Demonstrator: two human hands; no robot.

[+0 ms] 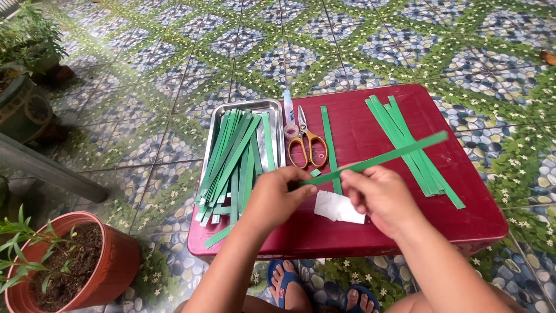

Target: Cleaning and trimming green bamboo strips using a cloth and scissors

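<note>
Green paper strip (382, 157) held above the red tabletop (370, 232), slanting up to the right; left hand (277, 197) pinches its lower end, right hand (379, 194) pinches it just beside (fingers closed on it). White paper scrap (339, 208) beneath. Behind: orange-handled scissors (307, 142), glue tube (289, 113), metal tray (272, 107) of green strips (231, 156), more strips (405, 139) at right.

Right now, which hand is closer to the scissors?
The left hand. It sits just below the scissors, a little to their left, pinching one end of a green paper strip. The right hand is farther off, below and to their right.
</note>
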